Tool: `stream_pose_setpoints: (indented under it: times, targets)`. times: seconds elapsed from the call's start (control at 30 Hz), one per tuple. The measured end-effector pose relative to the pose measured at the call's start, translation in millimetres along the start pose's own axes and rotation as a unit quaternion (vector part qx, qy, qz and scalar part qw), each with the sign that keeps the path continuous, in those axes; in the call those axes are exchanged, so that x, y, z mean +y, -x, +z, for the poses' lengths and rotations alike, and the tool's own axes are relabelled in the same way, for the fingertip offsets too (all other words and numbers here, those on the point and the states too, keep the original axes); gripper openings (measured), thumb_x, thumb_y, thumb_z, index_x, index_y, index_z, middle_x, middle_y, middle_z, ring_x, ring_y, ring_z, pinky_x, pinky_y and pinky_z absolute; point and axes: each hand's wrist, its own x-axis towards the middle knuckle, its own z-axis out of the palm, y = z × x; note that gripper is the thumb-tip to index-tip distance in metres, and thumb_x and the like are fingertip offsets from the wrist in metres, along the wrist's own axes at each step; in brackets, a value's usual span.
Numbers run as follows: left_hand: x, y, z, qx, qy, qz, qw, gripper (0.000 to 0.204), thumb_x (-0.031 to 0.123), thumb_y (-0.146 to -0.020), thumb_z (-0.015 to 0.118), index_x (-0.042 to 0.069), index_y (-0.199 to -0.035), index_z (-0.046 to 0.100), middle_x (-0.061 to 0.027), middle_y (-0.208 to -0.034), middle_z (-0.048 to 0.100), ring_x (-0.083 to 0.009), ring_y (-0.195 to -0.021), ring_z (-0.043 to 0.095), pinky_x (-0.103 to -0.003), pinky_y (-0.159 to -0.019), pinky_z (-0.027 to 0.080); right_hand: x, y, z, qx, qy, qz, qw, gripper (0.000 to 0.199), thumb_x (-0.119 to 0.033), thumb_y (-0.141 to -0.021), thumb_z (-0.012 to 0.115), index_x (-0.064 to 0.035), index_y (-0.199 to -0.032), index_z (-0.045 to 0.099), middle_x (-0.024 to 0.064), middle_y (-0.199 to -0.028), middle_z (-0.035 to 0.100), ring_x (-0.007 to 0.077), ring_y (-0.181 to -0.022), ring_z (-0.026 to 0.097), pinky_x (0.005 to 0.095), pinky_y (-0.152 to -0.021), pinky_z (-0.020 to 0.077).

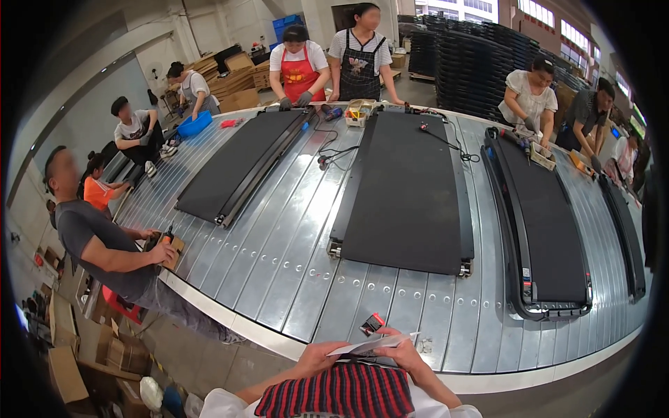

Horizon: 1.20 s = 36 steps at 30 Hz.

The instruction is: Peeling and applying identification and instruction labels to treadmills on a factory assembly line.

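Note:
My left hand (317, 358) and my right hand (404, 351) are at the near edge of the metal-slatted table (286, 310). Between them they grip a white sheet of paper (368, 345), tilted, with its pointed end passing beyond my right fingers. The fingers of both hands are closed on it. Just past the sheet, a small red and black packet (373, 322) lies on the slats. Below my hands a red and black striped cloth (338, 391) covers my front. What is printed on the sheet cannot be made out.
Ahead lies a treadmill deck (404, 195) with a black belt; similar decks lie left (240, 160) and right (547, 219). A cable (334, 155) trails between two decks. Co-workers stand along the far side; one person (104, 237) at the left holds an orange-handled tool (167, 235).

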Motion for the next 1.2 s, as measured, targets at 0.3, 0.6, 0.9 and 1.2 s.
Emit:
stream_pose_setpoints:
  times: [0.3, 0.6, 0.9, 1.2]
  targets:
    - [-4.5, 11.7, -16.4, 0.051, 0.007, -0.008, 0.999, 0.027, 0.003, -0.077, 0.053, 0.008, -0.103, 0.057, -0.0102, -0.092, 0.061, -0.0217, -0.086, 0.059, -0.027, -0.074, 0.045, 10.3, -16.2, 27.2, 0.028, -0.051, 0.018, 0.998, 0.043, 0.002, -0.066, 0.066, -0.0007, -0.105, 0.05, 0.0065, -0.092, 0.058, 0.0138, -0.084, 0.055, 0.0257, -0.075, 0.043]
    - [-17.4, 5.4, -41.5, 0.071, -0.001, 0.014, 0.997, 0.022, 0.006, -0.076, 0.055, 0.006, -0.098, 0.058, -0.0111, -0.087, 0.061, -0.0256, -0.081, 0.059, -0.029, -0.07, 0.046, 5.6, -19.5, 56.2, 0.07, -0.038, 0.009, 0.997, 0.037, 0.0, -0.067, 0.065, -0.0005, -0.101, 0.052, 0.0054, -0.092, 0.059, 0.0131, -0.085, 0.054, 0.0255, -0.076, 0.0428]
    - [-21.7, -0.8, -104.4, 0.129, 0.053, 0.217, 0.966, 0.018, 0.004, -0.071, 0.059, 0.001, -0.089, 0.059, -0.0113, -0.084, 0.062, -0.0238, -0.076, 0.061, -0.03, -0.067, 0.048, -2.4, -30.8, 117.2, 0.053, -0.006, -0.001, 0.999, 0.036, -0.006, -0.071, 0.065, 0.0003, -0.105, 0.052, 0.0067, -0.095, 0.059, 0.0134, -0.086, 0.055, 0.0261, -0.077, 0.0433]
    - [-52.1, 9.1, -161.7, 0.145, -0.009, 0.298, 0.943, 0.02, 0.01, -0.07, 0.061, 0.005, -0.089, 0.061, -0.0101, -0.079, 0.062, -0.0239, -0.07, 0.062, -0.03, -0.061, 0.048, 4.7, -65.5, 176.7, 0.099, 0.004, -0.035, 0.994, 0.037, -0.005, -0.074, 0.063, 0.0043, -0.107, 0.049, 0.0093, -0.096, 0.057, 0.0138, -0.088, 0.054, 0.0273, -0.079, 0.0431]
